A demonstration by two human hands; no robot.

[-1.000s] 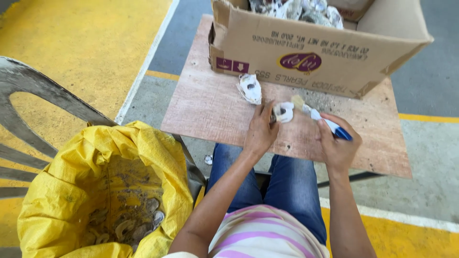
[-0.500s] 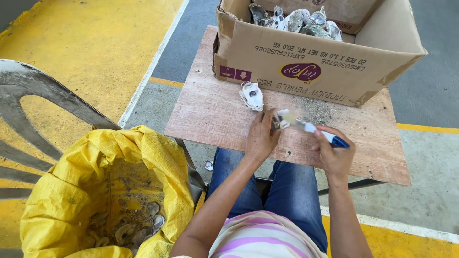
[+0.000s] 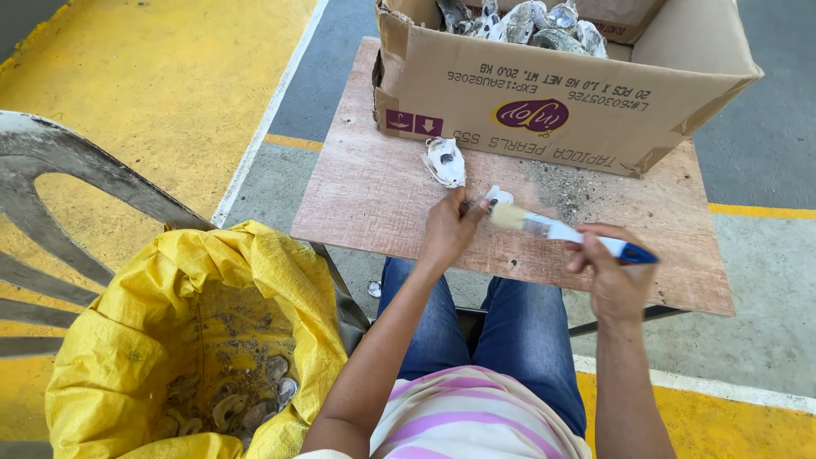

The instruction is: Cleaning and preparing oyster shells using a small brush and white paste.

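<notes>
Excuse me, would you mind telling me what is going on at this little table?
A seated person is brushing a shell over a wooden board. The left hand holds a small white shell, and the right hand works a paintbrush with a blue and white handle against it. Another shell lies on the board beside a cardboard box holding more. A yellow sack at the person's left has shells at the bottom.

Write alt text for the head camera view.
A seated person's left hand holds a small shell over a wooden board while the right hand brushes it with a paintbrush. A cardboard box of shells sits behind; a yellow sack stands to the left.
</notes>
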